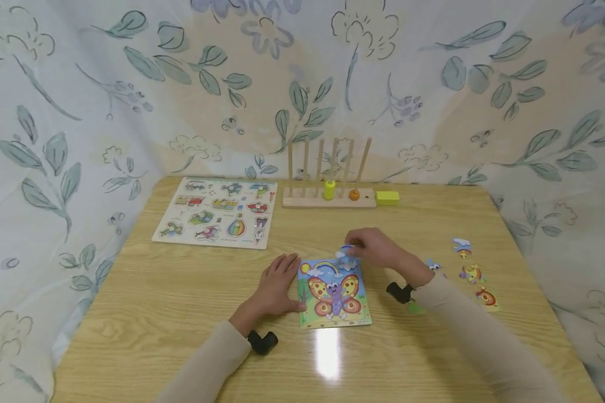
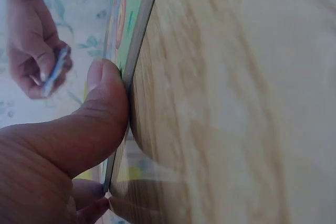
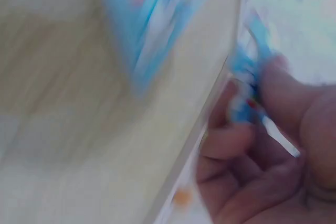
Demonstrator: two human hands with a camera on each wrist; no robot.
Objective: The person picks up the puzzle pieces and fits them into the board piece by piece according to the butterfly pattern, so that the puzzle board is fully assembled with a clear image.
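Note:
A square butterfly puzzle board lies on the wooden table. My left hand rests along its left edge, the thumb against the side and fingers spread toward the far left corner. Over the board's far right corner, my right hand pinches a blue puzzle piece between thumb and fingers. White patches show on the piece, which is blurred in the right wrist view. Loose butterfly puzzle pieces lie on the table to the right, some partly hidden by the right forearm.
A wooden peg rack with upright sticks stands at the back, holding a yellow piece and an orange one. Beside it is a yellow block. A vehicle puzzle board lies back left. Floral cloth hangs behind.

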